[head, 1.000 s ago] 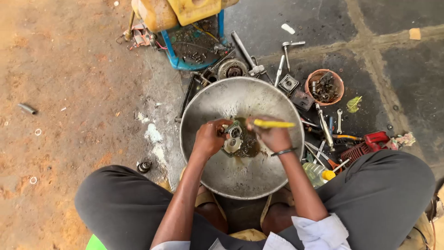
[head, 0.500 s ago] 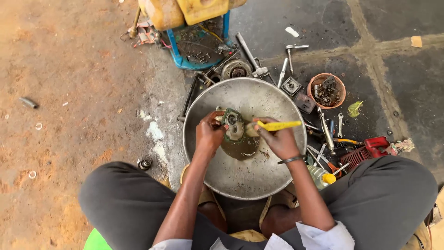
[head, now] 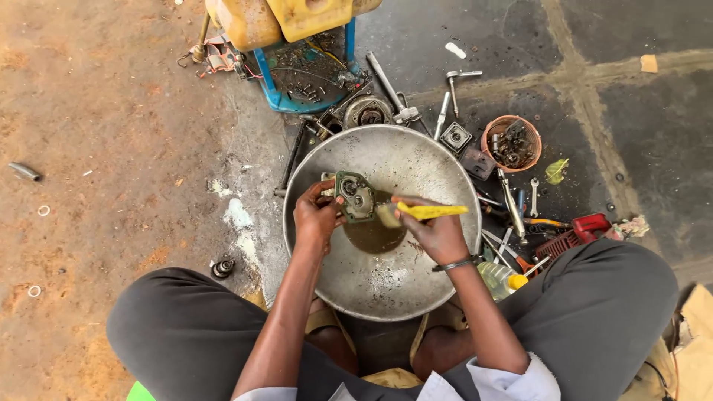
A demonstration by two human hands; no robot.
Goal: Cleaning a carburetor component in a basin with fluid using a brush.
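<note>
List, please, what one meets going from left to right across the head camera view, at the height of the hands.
Small metal tube on the dirt → left hand → greenish metal part → yellow-handled brush → right hand → steel basin rim → red tool.

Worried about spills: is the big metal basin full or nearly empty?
Nearly empty: the metal basin holds only a shallow brownish puddle at its centre.

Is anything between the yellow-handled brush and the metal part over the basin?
Nothing visible. The left hand holds the greenish metal part over the steel basin; the right hand has the yellow-handled brush right beside it.
</note>
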